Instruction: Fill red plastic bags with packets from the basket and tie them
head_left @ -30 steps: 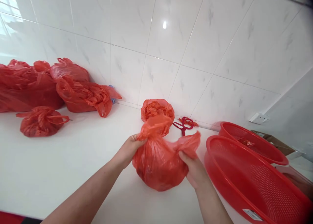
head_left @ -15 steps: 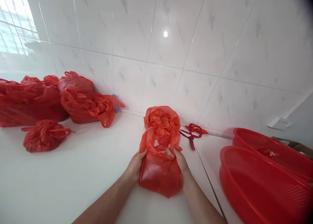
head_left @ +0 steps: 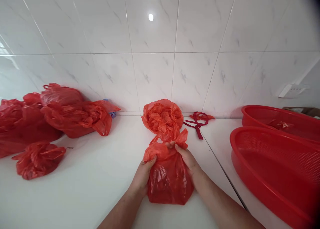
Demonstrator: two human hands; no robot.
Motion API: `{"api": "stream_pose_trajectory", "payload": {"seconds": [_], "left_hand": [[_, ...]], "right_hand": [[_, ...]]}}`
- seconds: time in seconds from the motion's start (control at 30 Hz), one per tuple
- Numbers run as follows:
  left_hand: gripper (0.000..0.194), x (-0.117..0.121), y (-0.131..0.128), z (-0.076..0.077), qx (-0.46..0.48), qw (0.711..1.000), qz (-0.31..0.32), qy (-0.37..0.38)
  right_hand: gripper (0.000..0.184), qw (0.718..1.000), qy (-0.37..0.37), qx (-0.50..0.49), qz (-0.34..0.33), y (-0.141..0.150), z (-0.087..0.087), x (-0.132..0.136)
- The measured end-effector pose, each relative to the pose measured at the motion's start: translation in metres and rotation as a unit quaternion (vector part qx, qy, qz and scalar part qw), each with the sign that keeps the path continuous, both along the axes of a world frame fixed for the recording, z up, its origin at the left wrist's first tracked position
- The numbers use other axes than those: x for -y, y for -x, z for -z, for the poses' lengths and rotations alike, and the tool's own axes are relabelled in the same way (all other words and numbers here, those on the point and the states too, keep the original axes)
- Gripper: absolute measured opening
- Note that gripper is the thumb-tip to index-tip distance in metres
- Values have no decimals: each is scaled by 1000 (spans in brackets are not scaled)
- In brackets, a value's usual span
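Note:
Between my hands is a filled red plastic bag [head_left: 170,182], its contents hidden apart from a dark bulk showing through the film. My left hand [head_left: 143,175] grips the bag's upper left side, thumb on top. My right hand [head_left: 188,162] holds the gathered top at the right, with a twist of plastic sticking up beside the thumb. Just beyond, a crumpled heap of red plastic bags [head_left: 162,117] lies against the wall, touching or nearly touching the held bag's top.
Several full red bags [head_left: 70,112] stand at the left, with a smaller tied bag [head_left: 40,160] in front. A dark red strap [head_left: 198,130] lies by the wall. Two red plastic baskets [head_left: 250,189] occupy the right, below a wall socket [head_left: 291,90]. A seam [head_left: 225,172] crosses the white table.
My fingers have drawn the held bag's top and handles closer together, and a twist now stands up at the right hand. The view has turned a little and levelled.

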State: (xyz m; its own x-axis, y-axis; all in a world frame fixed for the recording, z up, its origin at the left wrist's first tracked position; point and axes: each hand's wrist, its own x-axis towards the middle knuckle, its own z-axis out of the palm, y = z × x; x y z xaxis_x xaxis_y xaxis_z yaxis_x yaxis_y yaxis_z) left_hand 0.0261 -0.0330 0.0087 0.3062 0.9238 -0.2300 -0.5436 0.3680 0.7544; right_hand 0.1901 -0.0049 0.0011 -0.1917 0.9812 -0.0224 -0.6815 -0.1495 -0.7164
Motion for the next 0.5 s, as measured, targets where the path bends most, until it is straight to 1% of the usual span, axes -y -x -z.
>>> {"api": "stream_pose_trajectory", "payload": {"seconds": [0.07, 0.13, 0.17, 0.2, 0.27, 0.33, 0.4, 0.43, 0.5], "left_hand": [[33, -2, -1, 3, 21, 999, -22, 17], [32, -4, -1, 5, 48, 998, -20, 19], [29, -5, 0, 6, 60, 998, -13, 19], [26, -6, 1, 6, 72, 997, -4, 21], [23, -7, 3, 7, 92, 995, 12, 29], [25, -7, 4, 7, 99, 995, 15, 29], [30, -8, 5, 9, 82, 996, 8, 22], [32, -8, 5, 10, 66, 998, 1, 15], [35, -8, 4, 12, 35, 999, -17, 0]], "right_hand": [[17, 999, -6, -30, -27, 0, -3, 2], [14, 998, -26, -19, -58, 1, -6, 6], [17, 996, -44, 0, -72, 3, -7, 9], [23, 995, -64, 23, -79, 5, -9, 11], [42, 990, -97, 64, -82, 8, -12, 15], [61, 985, -109, 99, -91, 11, -14, 18], [69, 980, -107, 140, -96, 13, -16, 20], [69, 976, -105, 163, -94, 14, -16, 21], [57, 970, -103, 201, -89, 15, -17, 22]]}}
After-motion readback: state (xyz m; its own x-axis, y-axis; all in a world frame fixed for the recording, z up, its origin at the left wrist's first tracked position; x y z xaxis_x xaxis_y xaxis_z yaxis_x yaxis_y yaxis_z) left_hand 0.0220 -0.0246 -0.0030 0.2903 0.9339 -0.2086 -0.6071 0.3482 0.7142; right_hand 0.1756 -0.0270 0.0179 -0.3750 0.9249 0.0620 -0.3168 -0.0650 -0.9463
